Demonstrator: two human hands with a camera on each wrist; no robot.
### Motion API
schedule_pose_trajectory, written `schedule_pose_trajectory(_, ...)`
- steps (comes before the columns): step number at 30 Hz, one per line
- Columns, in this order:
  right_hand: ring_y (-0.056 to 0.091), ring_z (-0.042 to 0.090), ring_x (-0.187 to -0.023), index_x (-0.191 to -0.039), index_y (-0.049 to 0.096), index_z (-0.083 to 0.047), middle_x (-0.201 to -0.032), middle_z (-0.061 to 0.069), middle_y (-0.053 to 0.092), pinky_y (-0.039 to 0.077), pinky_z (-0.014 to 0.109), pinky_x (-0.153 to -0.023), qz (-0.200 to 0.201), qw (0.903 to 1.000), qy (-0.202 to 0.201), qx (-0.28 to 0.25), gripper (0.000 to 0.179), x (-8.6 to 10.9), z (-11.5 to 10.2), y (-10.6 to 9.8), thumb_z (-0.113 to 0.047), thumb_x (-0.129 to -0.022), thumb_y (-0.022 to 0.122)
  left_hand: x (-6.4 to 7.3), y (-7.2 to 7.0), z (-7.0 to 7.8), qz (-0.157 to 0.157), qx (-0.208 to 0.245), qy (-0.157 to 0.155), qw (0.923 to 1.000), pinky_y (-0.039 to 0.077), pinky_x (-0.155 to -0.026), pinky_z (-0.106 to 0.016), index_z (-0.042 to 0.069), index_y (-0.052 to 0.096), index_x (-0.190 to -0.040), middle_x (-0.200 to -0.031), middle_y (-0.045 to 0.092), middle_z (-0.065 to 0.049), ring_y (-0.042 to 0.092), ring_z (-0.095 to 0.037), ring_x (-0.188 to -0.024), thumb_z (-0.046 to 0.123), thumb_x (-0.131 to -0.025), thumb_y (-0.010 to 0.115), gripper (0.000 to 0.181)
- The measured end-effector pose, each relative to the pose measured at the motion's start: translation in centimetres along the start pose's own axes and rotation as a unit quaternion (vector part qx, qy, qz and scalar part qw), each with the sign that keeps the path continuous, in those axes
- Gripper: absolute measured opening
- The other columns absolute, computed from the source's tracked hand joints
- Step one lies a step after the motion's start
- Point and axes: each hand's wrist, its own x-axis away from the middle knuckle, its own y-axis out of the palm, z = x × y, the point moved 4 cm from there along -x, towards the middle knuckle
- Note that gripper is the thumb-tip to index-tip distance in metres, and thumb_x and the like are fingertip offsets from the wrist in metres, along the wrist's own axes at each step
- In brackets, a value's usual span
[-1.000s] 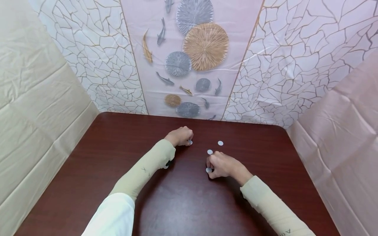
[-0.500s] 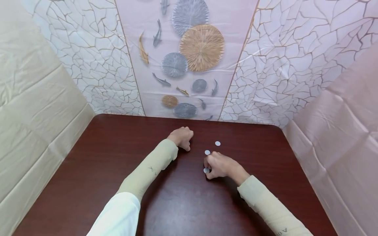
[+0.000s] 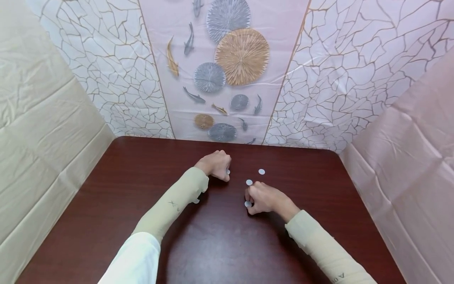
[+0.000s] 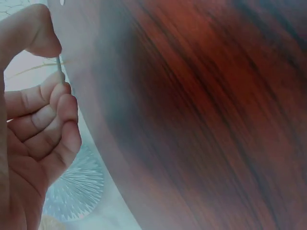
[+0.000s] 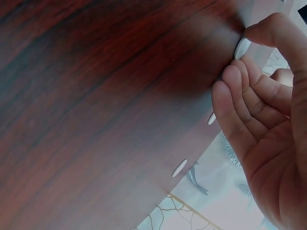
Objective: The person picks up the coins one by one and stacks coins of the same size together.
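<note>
In the head view my left hand [image 3: 216,163] is at the far middle of the table, holding a small white disc [image 3: 227,171]. The left wrist view has this disc edge-on [image 4: 59,64], pinched between thumb and forefinger. My right hand [image 3: 266,198] is low over the table, closer to me. Its thumb and fingertips grip another white disc [image 3: 248,204], seen tilted against the wood in the right wrist view [image 5: 242,48]. Just beyond the right knuckles lies a third disc [image 3: 249,182]. Farther back and right is one more flat disc [image 3: 261,171].
Part of another white disc [image 3: 196,201] peeks out beside the left sleeve [image 3: 173,201]. The dark red-brown table [image 3: 227,248] meets a patterned cloth wall [image 3: 220,79] at the back. Pale cloth hangs on the left [image 3: 42,150] and right [image 3: 400,146].
My left forearm has swung slightly left since half a second ago, so the disc in that hand and the one by the sleeve show again. My right hand stays on its disc.
</note>
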Motion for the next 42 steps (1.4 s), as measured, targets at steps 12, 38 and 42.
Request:
schedule_pose_trajectory(12,0.060,-0.001,-0.063,-0.085,0.076,-0.013,-0.073,-0.008,0.071,0.052,0.020,-0.062,0.011,0.9998,-0.009,0.015,0.008,0.0,-0.3,-0.1,-0.018,-0.079,0.080,2.0,-0.6,2.4,0.059,0.041,0.060,0.9956,0.049,-0.060,-0.024,0.020,0.066,-0.080,-0.074,0.065,0.008,0.059,-0.011,-0.063,0.030,-0.077,0.075,0.014)
schedule_pose_trajectory(38,0.065,0.000,-0.068,-0.089,0.078,-0.010,-0.078,-0.004,0.075,0.056,0.021,-0.066,0.022,0.9997,-0.001,-0.006,0.013,0.4,0.3,0.0,-0.017,-0.079,0.083,4.8,1.9,7.4,0.035,0.024,0.053,0.9977,0.048,-0.065,-0.023,0.020,0.063,-0.078,-0.073,0.063,0.009,0.058,-0.010,-0.065,0.027,-0.079,0.077,0.016)
schedule_pose_trajectory(42,0.060,-0.002,-0.064,-0.084,0.076,-0.011,-0.073,-0.006,0.072,0.053,0.020,-0.063,0.028,0.9994,-0.013,-0.014,0.010,0.5,0.2,0.0,-0.015,-0.078,0.083,4.9,2.5,8.3,0.038,0.031,0.059,0.9971,0.048,-0.060,-0.019,0.020,0.064,-0.078,-0.073,0.064,0.010,0.059,-0.007,-0.063,0.027,-0.079,0.078,0.017)
